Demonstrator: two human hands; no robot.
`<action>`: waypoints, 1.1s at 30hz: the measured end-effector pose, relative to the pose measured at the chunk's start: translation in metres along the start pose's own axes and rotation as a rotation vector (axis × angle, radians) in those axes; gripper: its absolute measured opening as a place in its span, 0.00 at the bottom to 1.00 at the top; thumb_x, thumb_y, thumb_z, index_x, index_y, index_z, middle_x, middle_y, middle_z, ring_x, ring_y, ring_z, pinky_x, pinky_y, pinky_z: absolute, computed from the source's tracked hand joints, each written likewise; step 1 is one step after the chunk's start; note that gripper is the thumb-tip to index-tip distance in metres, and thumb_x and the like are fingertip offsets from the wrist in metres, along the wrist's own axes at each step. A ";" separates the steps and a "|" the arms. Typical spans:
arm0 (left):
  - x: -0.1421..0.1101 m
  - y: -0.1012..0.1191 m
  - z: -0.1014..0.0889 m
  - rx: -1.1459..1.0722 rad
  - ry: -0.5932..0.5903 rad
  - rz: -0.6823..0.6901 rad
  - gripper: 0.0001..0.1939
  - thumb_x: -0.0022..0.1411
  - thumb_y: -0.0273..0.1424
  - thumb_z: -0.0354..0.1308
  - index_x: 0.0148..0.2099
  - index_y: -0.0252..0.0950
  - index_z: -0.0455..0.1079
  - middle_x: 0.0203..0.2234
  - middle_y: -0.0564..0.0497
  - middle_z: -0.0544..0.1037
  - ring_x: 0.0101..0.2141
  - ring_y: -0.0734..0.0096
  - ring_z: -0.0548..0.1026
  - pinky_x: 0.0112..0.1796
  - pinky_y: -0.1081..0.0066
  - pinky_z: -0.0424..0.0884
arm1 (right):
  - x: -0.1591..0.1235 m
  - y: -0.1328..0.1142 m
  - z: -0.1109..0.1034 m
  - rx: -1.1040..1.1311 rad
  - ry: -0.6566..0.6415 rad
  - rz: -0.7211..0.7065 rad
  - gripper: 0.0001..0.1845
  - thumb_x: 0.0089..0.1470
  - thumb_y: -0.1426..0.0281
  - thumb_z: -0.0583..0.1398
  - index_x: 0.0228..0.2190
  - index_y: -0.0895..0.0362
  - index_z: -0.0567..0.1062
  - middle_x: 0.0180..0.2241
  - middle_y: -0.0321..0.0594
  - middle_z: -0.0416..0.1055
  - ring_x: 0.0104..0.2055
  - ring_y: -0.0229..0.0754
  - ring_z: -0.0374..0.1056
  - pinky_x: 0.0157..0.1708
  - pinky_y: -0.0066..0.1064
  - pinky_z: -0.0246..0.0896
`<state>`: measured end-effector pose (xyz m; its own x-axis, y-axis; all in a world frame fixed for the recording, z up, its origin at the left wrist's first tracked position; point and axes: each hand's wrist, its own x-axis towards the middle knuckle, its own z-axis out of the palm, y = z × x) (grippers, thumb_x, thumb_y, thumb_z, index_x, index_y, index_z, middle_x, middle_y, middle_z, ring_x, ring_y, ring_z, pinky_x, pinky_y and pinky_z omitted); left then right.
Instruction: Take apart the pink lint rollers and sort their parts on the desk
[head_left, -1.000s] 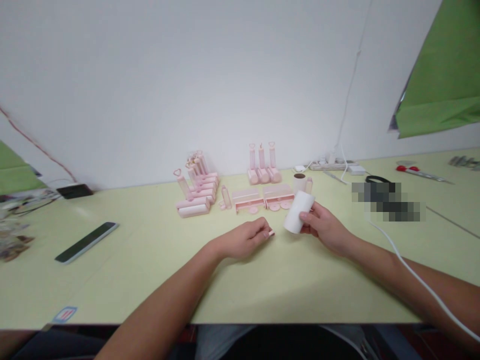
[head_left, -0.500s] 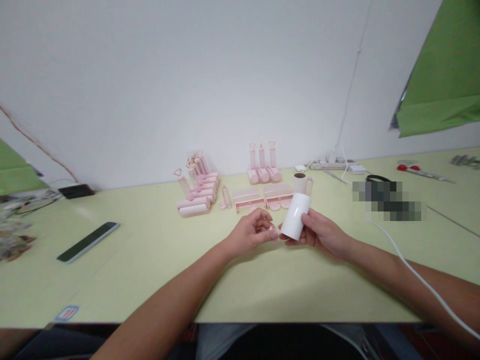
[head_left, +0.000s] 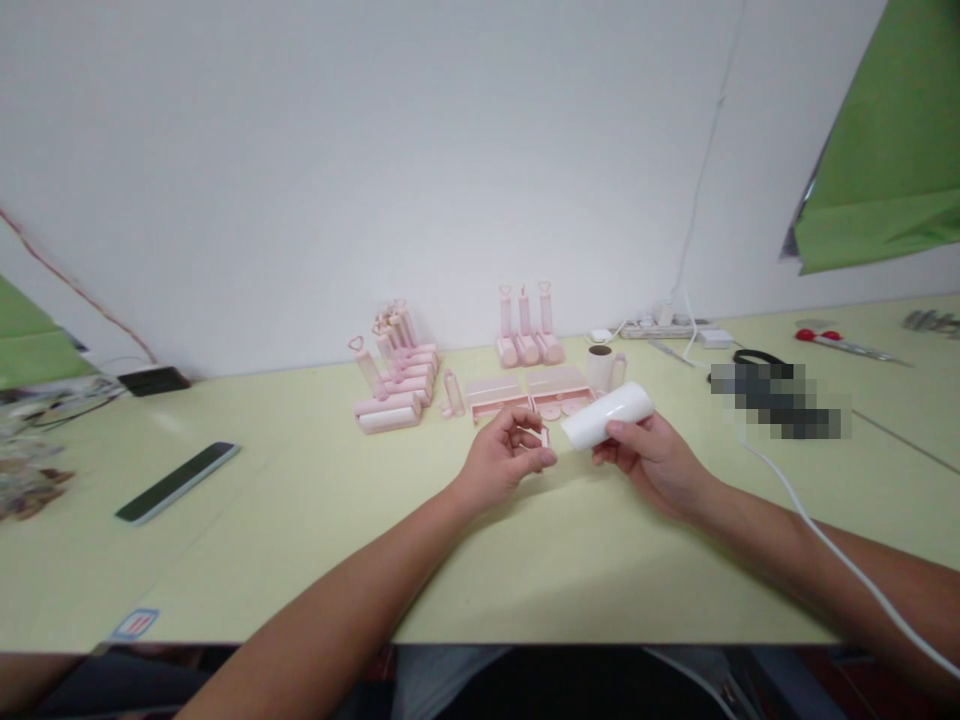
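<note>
My right hand (head_left: pixel 656 465) grips a glossy white lint roller refill (head_left: pixel 611 415), lying tilted with its left end lower. Pinched in my left hand (head_left: pixel 506 455) is a small pale pink plastic piece (head_left: pixel 545 437), just left of the refill and apart from it. Beyond my hands lie opened pink roller cases (head_left: pixel 499 405) with clear lids. Another white roll with a brown core (head_left: pixel 599 368) stands upright there, beside a pink handle (head_left: pixel 619 370). A separate pink handle piece (head_left: pixel 451 392) rests left of the cases.
Several pink lint rollers (head_left: pixel 397 385) stand in a row at back left, and three more (head_left: pixel 528 345) by the wall. A phone (head_left: pixel 178 482) lies at left. At right are a power strip (head_left: pixel 667 328), a white cable (head_left: pixel 806 520), a black strap (head_left: pixel 761 360) and red-handled scissors (head_left: pixel 840 343).
My right hand has turned the white refill from steep to nearly level, its upper end swinging right. My left hand has drawn slightly away from it, showing more of the pink piece.
</note>
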<state>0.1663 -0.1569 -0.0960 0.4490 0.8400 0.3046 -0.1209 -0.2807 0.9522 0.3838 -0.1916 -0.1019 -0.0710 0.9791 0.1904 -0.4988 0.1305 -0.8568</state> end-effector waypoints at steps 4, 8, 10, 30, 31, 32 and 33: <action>-0.001 0.000 -0.003 0.144 0.077 0.092 0.24 0.48 0.32 0.71 0.45 0.36 0.66 0.35 0.51 0.72 0.33 0.75 0.72 0.32 0.75 0.72 | -0.002 -0.003 0.001 -0.032 0.002 0.045 0.27 0.44 0.68 0.71 0.46 0.52 0.68 0.40 0.38 0.74 0.36 0.43 0.74 0.37 0.38 0.74; -0.001 0.003 -0.003 0.224 0.086 0.147 0.24 0.49 0.33 0.71 0.46 0.36 0.66 0.35 0.51 0.72 0.34 0.74 0.72 0.33 0.74 0.71 | -0.003 -0.002 0.002 -0.012 -0.050 0.115 0.28 0.46 0.69 0.70 0.48 0.52 0.68 0.45 0.41 0.75 0.41 0.45 0.75 0.43 0.39 0.74; -0.002 0.004 -0.003 0.243 0.082 0.163 0.24 0.50 0.33 0.71 0.46 0.36 0.66 0.35 0.51 0.72 0.34 0.74 0.72 0.33 0.74 0.72 | -0.003 -0.001 0.002 0.019 -0.073 0.150 0.28 0.47 0.70 0.69 0.49 0.51 0.68 0.47 0.42 0.75 0.43 0.46 0.76 0.45 0.40 0.73; -0.003 0.015 -0.011 0.377 0.070 0.218 0.20 0.52 0.35 0.69 0.46 0.36 0.71 0.39 0.47 0.76 0.36 0.70 0.74 0.37 0.71 0.72 | -0.003 0.000 -0.007 -0.207 -0.229 0.402 0.18 0.47 0.65 0.68 0.37 0.58 0.71 0.28 0.36 0.72 0.20 0.32 0.65 0.13 0.22 0.58; -0.003 0.015 -0.011 0.380 0.069 0.216 0.20 0.52 0.35 0.69 0.46 0.36 0.71 0.39 0.47 0.76 0.36 0.70 0.74 0.37 0.71 0.72 | -0.003 -0.001 -0.006 -0.205 -0.245 0.415 0.17 0.47 0.65 0.68 0.37 0.58 0.71 0.29 0.36 0.72 0.20 0.32 0.65 0.13 0.22 0.59; -0.002 0.014 -0.011 0.384 0.068 0.214 0.21 0.52 0.35 0.69 0.47 0.36 0.71 0.39 0.47 0.76 0.36 0.70 0.74 0.37 0.71 0.72 | -0.003 -0.002 -0.006 -0.196 -0.256 0.423 0.17 0.47 0.65 0.68 0.37 0.58 0.71 0.29 0.36 0.72 0.20 0.32 0.65 0.14 0.22 0.59; -0.002 0.014 -0.012 0.388 0.067 0.215 0.21 0.52 0.35 0.69 0.48 0.36 0.70 0.40 0.46 0.75 0.37 0.69 0.74 0.37 0.70 0.72 | -0.003 -0.002 -0.005 -0.183 -0.259 0.426 0.17 0.48 0.65 0.68 0.37 0.59 0.71 0.29 0.36 0.72 0.20 0.32 0.65 0.14 0.22 0.59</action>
<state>0.1534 -0.1573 -0.0834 0.3902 0.7680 0.5078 0.1418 -0.5951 0.7910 0.3895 -0.1940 -0.1027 -0.4570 0.8837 -0.1010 -0.2216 -0.2232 -0.9493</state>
